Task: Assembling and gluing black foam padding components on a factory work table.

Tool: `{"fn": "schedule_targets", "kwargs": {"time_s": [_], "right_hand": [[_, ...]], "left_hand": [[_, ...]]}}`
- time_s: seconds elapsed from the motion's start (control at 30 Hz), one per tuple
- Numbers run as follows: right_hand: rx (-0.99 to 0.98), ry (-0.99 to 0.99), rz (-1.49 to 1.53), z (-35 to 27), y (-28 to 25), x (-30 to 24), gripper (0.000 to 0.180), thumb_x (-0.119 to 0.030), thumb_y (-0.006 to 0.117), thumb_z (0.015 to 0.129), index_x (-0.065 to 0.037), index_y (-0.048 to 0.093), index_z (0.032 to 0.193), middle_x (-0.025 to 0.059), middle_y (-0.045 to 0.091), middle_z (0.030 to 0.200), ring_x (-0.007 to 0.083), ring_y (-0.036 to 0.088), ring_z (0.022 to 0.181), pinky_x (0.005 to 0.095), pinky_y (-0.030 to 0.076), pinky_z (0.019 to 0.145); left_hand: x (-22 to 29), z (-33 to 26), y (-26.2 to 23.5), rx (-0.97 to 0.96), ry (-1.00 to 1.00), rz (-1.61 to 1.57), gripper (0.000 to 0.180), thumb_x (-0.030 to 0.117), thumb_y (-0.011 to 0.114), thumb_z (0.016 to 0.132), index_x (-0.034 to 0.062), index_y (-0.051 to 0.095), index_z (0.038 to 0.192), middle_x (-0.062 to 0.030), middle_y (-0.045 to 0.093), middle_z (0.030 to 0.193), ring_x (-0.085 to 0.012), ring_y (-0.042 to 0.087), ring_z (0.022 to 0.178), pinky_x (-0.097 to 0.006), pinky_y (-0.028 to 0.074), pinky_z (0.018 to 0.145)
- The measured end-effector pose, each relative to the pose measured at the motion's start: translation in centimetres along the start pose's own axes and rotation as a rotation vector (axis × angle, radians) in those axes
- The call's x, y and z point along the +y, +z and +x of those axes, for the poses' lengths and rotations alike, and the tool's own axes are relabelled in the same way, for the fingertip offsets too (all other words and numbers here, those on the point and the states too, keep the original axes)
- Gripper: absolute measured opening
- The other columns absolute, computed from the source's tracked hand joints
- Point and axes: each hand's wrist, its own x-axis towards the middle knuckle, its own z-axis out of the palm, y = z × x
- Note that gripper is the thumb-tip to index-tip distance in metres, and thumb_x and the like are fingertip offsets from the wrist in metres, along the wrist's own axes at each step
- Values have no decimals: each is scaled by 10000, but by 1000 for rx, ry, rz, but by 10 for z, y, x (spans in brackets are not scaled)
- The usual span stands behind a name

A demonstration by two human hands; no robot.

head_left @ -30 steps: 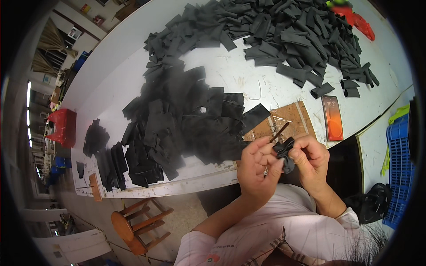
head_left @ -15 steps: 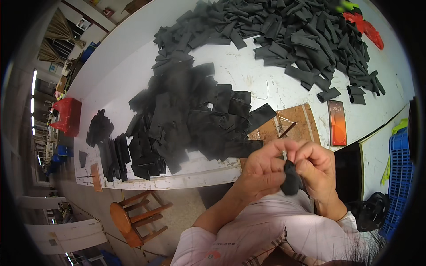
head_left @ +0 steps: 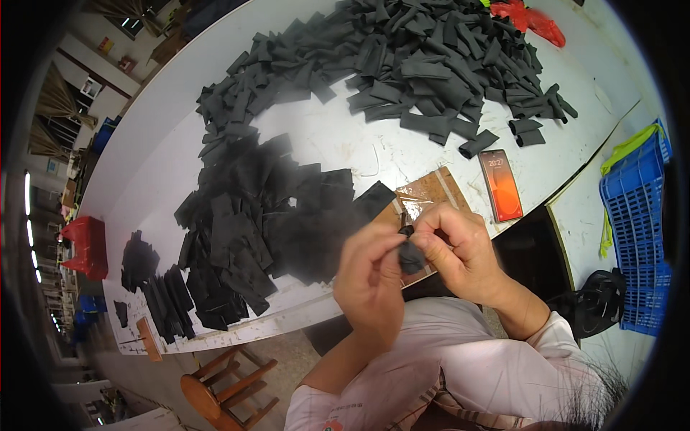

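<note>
My left hand point(head_left: 372, 276) and my right hand point(head_left: 460, 248) meet over the table's near edge. Between them is a small black fabric piece point(head_left: 411, 260), bunched at its top. Thumb and finger of the right hand pinch that top. The left fingers are closed against the fabric's left side, slightly blurred. Just above the fingertips shows a thin dark stick point(head_left: 404, 218), its lower end hidden by the hands. Behind them lies a brown board point(head_left: 435, 188) with clear tape. Flat black fabric pieces point(head_left: 230, 237) are heaped left of my hands.
Rolled black fabric tubes point(head_left: 431, 68) are piled at the far side. A phone point(head_left: 501, 185) lies right of the board. Rightmost stands a blue plastic crate point(head_left: 632, 230) beside a black bag point(head_left: 600, 302). A wooden stool point(head_left: 208, 395) is below the table at left.
The view has shifted, so the table's things sit differently in it. Both hands have drawn nearer the board, and the black fabric piece now shows lower between them.
</note>
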Motion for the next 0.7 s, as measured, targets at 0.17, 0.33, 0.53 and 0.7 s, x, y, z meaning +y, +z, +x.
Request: {"fn": "schedule_targets", "kwargs": {"time_s": [0.17,0.33,0.53,0.7], "right_hand": [[-64,4,-40,19,-6,2,126,-98,528,796,1,494,725,73,492,559,178,488,490,275,369,463],[-208,289,388,36,-8,15,185,-161,514,831,-15,511,719,-4,464,564,81,417,496,225,324,447],[-364,711,700,11,-2,82,192,-208,512,840,-62,523,717,-21,430,559,50,366,487,194,281,430],[-361,479,448,16,0,86,207,-217,520,835,-51,507,712,-21,442,581,62,376,524,211,313,471]], "left_hand": [[13,14,-2,-11,-413,-462,52,1,447,853,-17,473,895,-96,551,825,-52,446,477,-152,340,394],[-5,45,-10,-386,-736,-1590,205,-3,372,828,-52,472,1000,-196,567,926,-12,282,305,-150,208,287],[-67,13,-15,-179,-958,-1372,291,32,388,830,-23,469,1105,-86,575,852,-20,275,314,-162,214,294],[-60,10,-9,-58,-786,-821,284,15,465,796,-2,471,1079,-46,565,808,-35,395,446,-156,275,369]]}}
